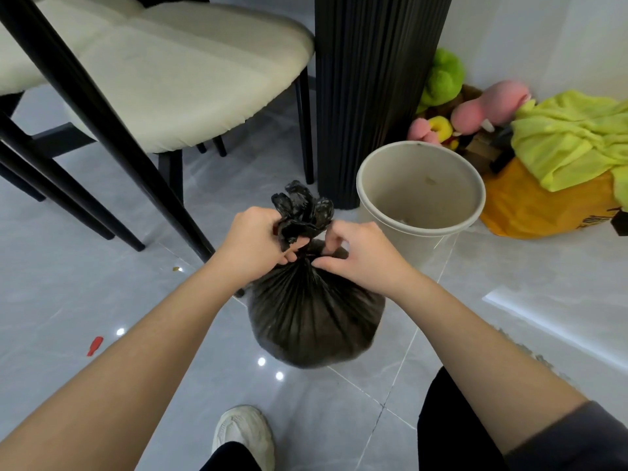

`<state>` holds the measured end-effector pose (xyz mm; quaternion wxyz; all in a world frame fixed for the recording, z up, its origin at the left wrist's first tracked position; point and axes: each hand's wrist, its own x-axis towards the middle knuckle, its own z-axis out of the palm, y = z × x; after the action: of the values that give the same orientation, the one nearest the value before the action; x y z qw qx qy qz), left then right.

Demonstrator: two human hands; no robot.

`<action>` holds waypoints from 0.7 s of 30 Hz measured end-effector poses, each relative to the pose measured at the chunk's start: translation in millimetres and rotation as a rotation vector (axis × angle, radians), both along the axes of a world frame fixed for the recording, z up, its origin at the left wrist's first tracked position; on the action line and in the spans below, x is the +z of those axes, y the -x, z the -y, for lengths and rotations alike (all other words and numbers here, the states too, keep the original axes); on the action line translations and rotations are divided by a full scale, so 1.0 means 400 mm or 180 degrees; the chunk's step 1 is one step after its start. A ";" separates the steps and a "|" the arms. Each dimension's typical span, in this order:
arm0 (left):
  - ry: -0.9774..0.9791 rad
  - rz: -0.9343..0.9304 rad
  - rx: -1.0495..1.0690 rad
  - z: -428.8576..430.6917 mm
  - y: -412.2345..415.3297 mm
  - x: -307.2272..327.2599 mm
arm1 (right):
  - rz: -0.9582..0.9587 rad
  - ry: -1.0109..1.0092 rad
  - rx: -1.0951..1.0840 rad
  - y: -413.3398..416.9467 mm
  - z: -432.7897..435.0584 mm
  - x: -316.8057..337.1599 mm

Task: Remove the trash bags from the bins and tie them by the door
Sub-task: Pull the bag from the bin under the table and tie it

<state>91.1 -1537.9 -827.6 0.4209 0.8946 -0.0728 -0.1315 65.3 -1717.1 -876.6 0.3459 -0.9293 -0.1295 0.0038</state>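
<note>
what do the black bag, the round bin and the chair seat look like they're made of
The black bag: thin plastic film, slightly sheeny; it gathers into fine pleats at the neck. The bin: probably rigid moulded plastic, matte beige, with a smooth rolled rim. The chair seat: cream upholstery, matte, softly padded; fabric or faux leather, cannot tell.

Glossy grey tile floor (85, 300), pale grout lines, small round light reflections. Cream upholstered chair (170, 79) on black legs, upper left. Black fluted pedestal (367, 79) at centre. White wall (543, 39) right; plush toys (445, 76) piled in corner.
</note>
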 end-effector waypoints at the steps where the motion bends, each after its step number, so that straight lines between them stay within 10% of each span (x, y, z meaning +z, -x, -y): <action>1: 0.0042 -0.0145 0.0068 0.007 0.003 0.001 | -0.0048 0.0067 -0.0017 -0.001 0.000 0.003; 21: -0.0216 0.0195 0.0001 -0.003 0.011 0.018 | -0.0697 -0.0674 0.0216 0.006 -0.044 -0.012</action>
<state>86.8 -1536.6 -820.2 0.3879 0.9120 -0.0810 -0.1064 62.8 -1699.4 -881.5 0.4536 -0.8768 -0.1220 0.1031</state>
